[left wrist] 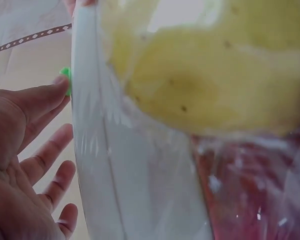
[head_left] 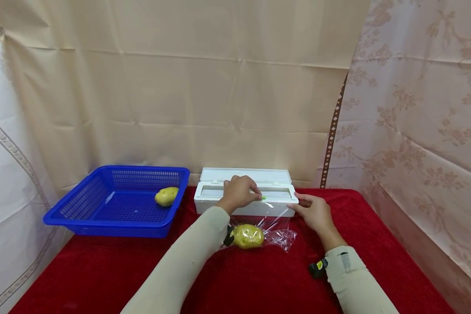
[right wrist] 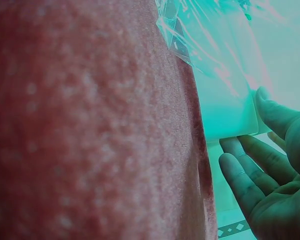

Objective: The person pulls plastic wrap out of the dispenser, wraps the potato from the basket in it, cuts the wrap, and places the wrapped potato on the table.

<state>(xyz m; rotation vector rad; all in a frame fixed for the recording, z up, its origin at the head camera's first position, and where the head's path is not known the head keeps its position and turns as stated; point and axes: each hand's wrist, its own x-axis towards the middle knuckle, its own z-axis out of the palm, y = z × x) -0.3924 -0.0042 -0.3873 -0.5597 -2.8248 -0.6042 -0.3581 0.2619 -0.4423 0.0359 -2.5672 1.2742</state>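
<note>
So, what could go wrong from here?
The clear film is creased near the green slider, so a cut might come out ragged. It runs from the white box to the film-covered potato, so a tug could drag or roll the potato. The right hand holds only one end of the box, which might swivel if the left hand pushes the slider hard.

No text, label, brand or number could be read in any of the three views. The small black device (head_left: 316, 270) by the right sleeve (head_left: 356, 281) bore a yellow mark, but it was too small to tell whether letters stood on it. The dark patch on this sleeve also could not be read.
</note>
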